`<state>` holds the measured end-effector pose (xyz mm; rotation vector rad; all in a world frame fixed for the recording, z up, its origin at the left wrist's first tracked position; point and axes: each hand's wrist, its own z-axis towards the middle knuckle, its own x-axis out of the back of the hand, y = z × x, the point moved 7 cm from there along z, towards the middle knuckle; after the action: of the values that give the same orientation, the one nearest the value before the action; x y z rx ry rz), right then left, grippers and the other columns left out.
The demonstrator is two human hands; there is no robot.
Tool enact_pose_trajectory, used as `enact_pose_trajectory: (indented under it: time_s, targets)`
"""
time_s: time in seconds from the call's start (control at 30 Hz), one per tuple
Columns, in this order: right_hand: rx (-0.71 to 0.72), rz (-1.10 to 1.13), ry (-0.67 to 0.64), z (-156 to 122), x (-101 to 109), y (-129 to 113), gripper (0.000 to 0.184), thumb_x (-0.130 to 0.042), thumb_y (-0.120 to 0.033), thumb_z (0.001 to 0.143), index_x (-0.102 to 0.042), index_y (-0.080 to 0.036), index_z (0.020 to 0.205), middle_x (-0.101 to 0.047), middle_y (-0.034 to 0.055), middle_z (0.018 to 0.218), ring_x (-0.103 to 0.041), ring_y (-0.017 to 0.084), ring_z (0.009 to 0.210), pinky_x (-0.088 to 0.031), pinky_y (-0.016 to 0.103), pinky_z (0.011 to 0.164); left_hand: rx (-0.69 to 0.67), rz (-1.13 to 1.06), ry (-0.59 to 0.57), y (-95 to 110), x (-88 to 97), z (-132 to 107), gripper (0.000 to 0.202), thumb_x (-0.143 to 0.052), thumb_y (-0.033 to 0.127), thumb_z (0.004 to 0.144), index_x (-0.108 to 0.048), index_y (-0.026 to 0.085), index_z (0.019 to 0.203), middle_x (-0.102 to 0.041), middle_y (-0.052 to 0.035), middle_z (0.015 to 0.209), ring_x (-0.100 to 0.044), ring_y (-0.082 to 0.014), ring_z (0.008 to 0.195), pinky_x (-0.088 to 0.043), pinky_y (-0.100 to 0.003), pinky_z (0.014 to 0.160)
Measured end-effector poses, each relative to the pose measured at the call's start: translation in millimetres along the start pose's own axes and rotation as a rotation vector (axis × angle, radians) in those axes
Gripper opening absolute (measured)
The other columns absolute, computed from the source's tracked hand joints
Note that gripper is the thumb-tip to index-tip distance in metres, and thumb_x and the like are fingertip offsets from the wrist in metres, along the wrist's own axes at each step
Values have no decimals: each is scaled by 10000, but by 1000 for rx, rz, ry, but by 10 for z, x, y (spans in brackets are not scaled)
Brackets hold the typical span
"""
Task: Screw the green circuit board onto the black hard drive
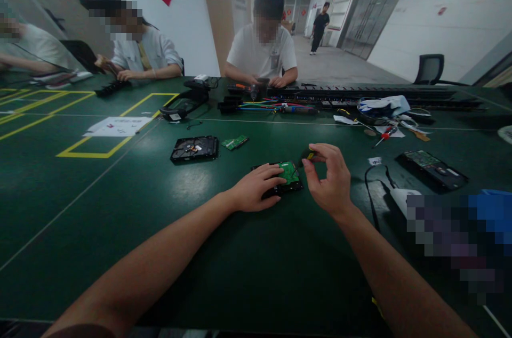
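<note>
A hard drive with a green circuit board [290, 174] lies on the green table [160, 210] in front of me. My left hand [256, 188] rests flat on its left side, fingers stretched over it, holding it down. My right hand [330, 178] is closed in a pinch around a small screwdriver [306, 155] with a dark and yellow handle, its tip pointing down at the board. A second, opened hard drive [194, 148] lies further left, with a loose green circuit board [235, 142] beside it.
Another drive [434, 168] lies at the right, near a white device with a black cable [402, 196]. A red screwdriver [386, 135], papers and coloured wires [264, 106] lie farther back. Two people sit across the table working; another walks in the corridor.
</note>
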<state>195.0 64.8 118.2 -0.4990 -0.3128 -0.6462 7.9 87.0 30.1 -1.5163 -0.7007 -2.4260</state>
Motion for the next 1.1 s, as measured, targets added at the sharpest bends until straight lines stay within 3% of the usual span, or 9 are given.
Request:
enact_pose_trajectory:
  time_s: [0.13,0.33,0.47,0.6,0.8,1.0,1.1]
  targets:
    - [-19,21,-34,-18,-28,26,462,-599,-137,1008,-538,-296,1437,-672,93,1315,-716,252,1065,-645,487,935,-1,2,2,0,1,-3,511,-677,412,1002,-595,208,1462,-510,-164,1616,-437,-348,1551,-329,-610,1298]
    - [12,-47,22,11,31,-37,416,-745,-207,961,-593,-301,1336,-606,76,1173,-670,242,1019,-650,403,756,1,-13,12,3,12,-10,516,-691,399,992,-588,234,1469,-501,-154,1629,-438,-353,1551,-347,-627,1282]
    - [9,-50,26,10,36,-33,426,-774,-232,943,-591,-295,1322,-596,69,1157,-655,227,955,-648,408,744,5,-15,8,2,14,-7,517,-684,406,997,-581,239,1475,-498,-150,1633,-436,-351,1552,-347,-627,1281]
    - [2,-19,4,2,12,-29,387,-698,-207,984,-588,-305,1342,-651,80,1209,-690,249,1019,-649,453,831,5,-15,5,10,16,-3,520,-691,398,989,-584,233,1471,-503,-156,1627,-438,-350,1551,-339,-623,1286]
    - [-1,55,-89,-26,-74,-52,479,-579,-164,1017,-514,-325,1463,-659,96,1386,-697,273,1171,-627,512,978,4,-20,16,1,12,-7,517,-687,393,992,-582,242,1476,-505,-151,1627,-438,-350,1552,-340,-632,1284]
    - [5,-6,-16,-13,-41,-57,422,-722,-232,971,-567,-317,1354,-631,74,1197,-669,242,1022,-644,432,805,9,-21,0,5,12,-1,519,-693,400,989,-586,237,1470,-491,-144,1640,-430,-348,1556,-334,-630,1290]
    - [-10,4,-26,-12,-67,-31,413,-685,-205,989,-558,-310,1368,-646,83,1241,-680,254,1083,-650,440,827,9,-22,5,13,19,-1,514,-691,396,991,-587,234,1468,-499,-147,1633,-434,-347,1554,-341,-626,1287]
